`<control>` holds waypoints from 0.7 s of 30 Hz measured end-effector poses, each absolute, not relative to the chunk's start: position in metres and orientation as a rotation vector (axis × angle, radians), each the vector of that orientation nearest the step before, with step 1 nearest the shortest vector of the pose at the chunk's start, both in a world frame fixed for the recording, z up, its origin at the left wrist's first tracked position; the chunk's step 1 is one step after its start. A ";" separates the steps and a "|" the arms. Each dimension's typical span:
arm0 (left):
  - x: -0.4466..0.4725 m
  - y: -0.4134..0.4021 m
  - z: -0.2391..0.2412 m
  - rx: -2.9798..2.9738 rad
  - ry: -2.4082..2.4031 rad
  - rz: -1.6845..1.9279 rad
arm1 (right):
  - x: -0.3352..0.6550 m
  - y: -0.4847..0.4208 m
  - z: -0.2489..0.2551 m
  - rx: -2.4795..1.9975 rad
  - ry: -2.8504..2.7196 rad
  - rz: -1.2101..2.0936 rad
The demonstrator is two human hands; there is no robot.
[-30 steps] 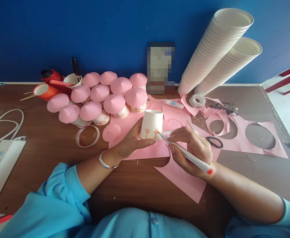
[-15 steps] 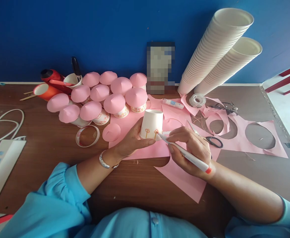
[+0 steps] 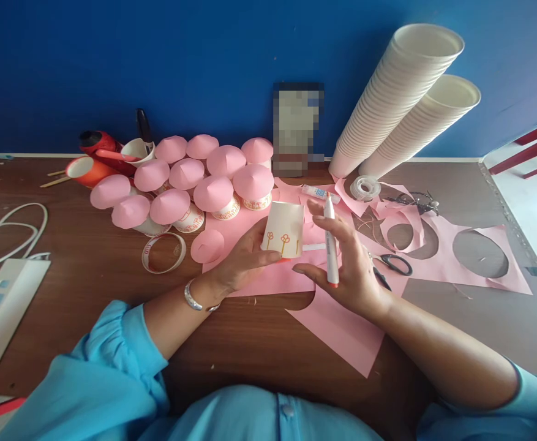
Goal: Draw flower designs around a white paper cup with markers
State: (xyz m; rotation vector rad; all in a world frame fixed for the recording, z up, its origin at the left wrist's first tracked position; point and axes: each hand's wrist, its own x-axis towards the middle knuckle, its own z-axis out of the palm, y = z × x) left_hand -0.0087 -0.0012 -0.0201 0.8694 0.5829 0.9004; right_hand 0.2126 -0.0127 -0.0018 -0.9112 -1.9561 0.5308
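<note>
In my left hand [image 3: 245,254] is a white paper cup [image 3: 283,222], wide end down and slightly tilted. Orange flowers on yellowish stems are drawn around its lower part, and a small orange-red bit shows below its lower edge. My right hand [image 3: 353,269] holds a white marker [image 3: 330,245] between its fingers. The marker stands nearly upright with its orange tip up, apart from the cup. The right thumb stretches toward the cup without visibly gripping the marker. Pink paper sheets [image 3: 341,343] lie beneath both hands.
Several cups with pink cone tops [image 3: 213,194] crowd the left back. Two tall cup stacks [image 3: 394,92] lean at the right back. Scissors [image 3: 397,264], clear tape [image 3: 364,188], a glue tube [image 3: 321,194], a cut cup ring [image 3: 163,269] and a power strip [image 3: 15,312] lie around.
My right hand has drawn the marker away from the cup and swung its tip upward, with the fingers opening out. The cup has turned in my left hand, shifting the drawn flowers leftward.
</note>
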 end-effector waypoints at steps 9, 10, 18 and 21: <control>-0.009 -0.004 -0.017 1.081 0.662 0.804 | 0.212 -0.010 0.001 -0.908 -2.094 0.422; -0.008 -0.004 -0.015 1.093 0.679 0.799 | 0.211 -0.010 0.000 -0.912 -2.106 0.410; -0.008 -0.002 -0.015 1.042 0.803 0.846 | 0.220 -0.013 0.005 -0.774 -1.935 0.324; -0.010 -0.002 -0.018 1.045 0.795 0.866 | 0.223 -0.018 0.014 -0.722 -1.913 0.318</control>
